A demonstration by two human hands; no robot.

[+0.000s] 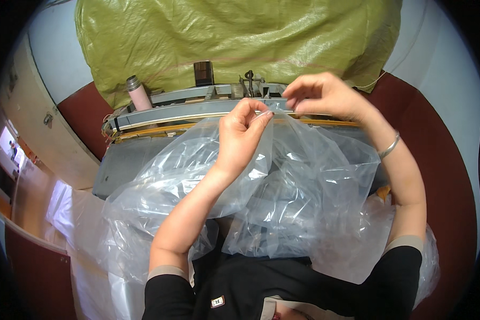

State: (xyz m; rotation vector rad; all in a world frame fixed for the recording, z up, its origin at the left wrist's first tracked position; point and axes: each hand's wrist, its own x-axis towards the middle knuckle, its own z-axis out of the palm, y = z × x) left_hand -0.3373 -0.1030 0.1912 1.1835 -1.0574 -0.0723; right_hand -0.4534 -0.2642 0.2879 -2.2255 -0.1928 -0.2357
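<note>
My left hand [242, 130] pinches the top edge of a clear plastic bag [304, 186] between thumb and fingers. My right hand [322, 96] grips the same edge a little to the right, and there is a silver bracelet [390, 145] on that wrist. Held between both hands, the bag's edge lies just in front of the jaw of a grey heat-sealing machine [197, 109]. The crumpled bag hangs down over my lap and covers the machine's front.
A large green woven sack [240, 37] stands behind the machine. A pink cylinder with a metal cap [138, 93] is at the machine's left end. More clear plastic [90, 229] is piled at lower left. A dark red wall band runs on both sides.
</note>
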